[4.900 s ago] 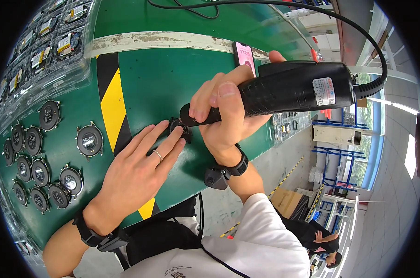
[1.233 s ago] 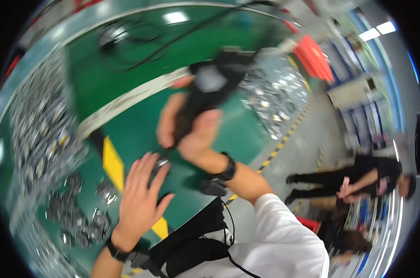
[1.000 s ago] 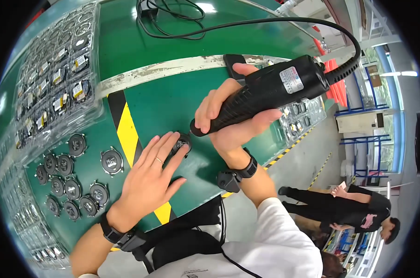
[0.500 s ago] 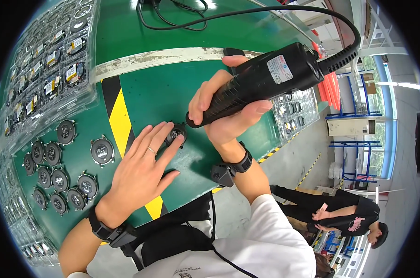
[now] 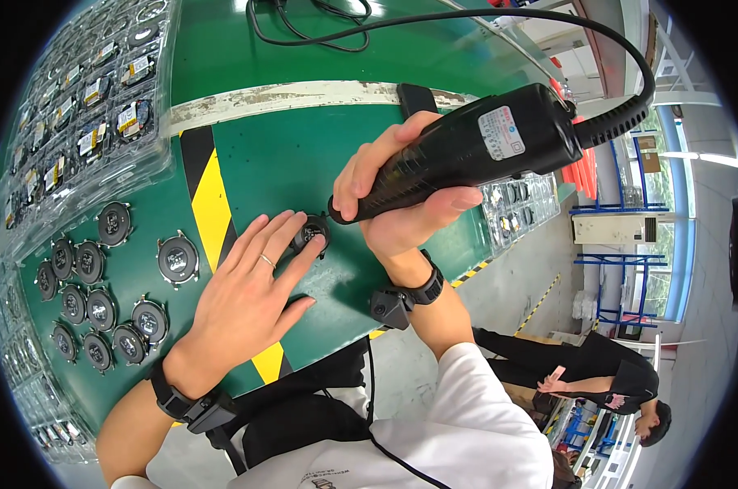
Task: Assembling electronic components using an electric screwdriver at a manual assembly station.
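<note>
A round black watch case [image 5: 312, 236] lies on the green mat, partly covered by the fingers of my left hand [image 5: 251, 293]. My index and middle fingers rest on either side of it, holding it to the mat, while the thumb stays apart. My right hand [image 5: 401, 175] is wrapped round a black corded power tool [image 5: 467, 147], which looks like an electric screwdriver. The narrow end of this tool is right beside the watch case; its exact tip is hard to make out. Several similar watch cases [image 5: 102, 310] lie at the left, with another [image 5: 177, 259] nearer my left hand.
Clear plastic trays of watch parts [image 5: 84, 106] are stacked at the far left. Another parts tray [image 5: 520, 208] stands at the right edge. Yellow-black tape [image 5: 212, 212] crosses the mat. The tool's cable [image 5: 467, 15] arcs overhead. A person [image 5: 597, 379] stands in the background at right.
The tool's cord end has shifted slightly right and down. Both hands stay almost in place, with the left fingers still on the watch case. The person behind has moved the arms.
</note>
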Tool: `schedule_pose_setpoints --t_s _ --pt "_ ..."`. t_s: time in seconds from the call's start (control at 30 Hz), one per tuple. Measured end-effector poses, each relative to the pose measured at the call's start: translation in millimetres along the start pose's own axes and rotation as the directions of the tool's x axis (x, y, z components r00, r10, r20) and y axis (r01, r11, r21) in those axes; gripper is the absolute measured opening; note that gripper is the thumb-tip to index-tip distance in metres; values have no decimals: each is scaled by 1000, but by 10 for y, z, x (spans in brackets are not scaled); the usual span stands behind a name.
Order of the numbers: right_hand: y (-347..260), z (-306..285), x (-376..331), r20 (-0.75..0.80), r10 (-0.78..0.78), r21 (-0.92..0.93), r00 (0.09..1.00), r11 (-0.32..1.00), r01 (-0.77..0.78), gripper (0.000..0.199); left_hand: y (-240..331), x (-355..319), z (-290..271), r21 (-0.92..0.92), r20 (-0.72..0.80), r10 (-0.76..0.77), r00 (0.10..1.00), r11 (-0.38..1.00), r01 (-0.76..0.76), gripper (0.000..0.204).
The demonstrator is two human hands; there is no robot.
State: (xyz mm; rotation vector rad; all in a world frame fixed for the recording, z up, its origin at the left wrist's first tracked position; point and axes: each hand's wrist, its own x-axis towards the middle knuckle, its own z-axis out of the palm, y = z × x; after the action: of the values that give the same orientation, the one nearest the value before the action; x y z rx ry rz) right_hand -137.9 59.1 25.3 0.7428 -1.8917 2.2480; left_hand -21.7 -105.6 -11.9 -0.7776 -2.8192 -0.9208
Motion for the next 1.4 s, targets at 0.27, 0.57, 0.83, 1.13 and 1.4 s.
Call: schedule_pose_setpoints --t_s 0.27,0.57,0.83,1.13,1.4 --pt "35 -66 30 12 -70 104 997 992 68 98 -5 -1 1 2 -2 5 1000 1000 -5 69" --pt "41 -95 67 13 -123 289 992 951 114 97 -12 -18 -13 -77 -5 -18 1000 997 18 69" --pt "60 -20 21 42 -112 270 993 958 97 99 -18 -3 -5 -34 -7 15 1000 999 -16 66" --pt "88 -1 2 39 -89 197 995 977 80 101 -17 4 -15 -7 -24 32 999 999 -32 58" --pt "81 -1 1 21 -80 142 997 987 76 101 -14 3 -7 -11 -32 27 999 1000 -27 59"
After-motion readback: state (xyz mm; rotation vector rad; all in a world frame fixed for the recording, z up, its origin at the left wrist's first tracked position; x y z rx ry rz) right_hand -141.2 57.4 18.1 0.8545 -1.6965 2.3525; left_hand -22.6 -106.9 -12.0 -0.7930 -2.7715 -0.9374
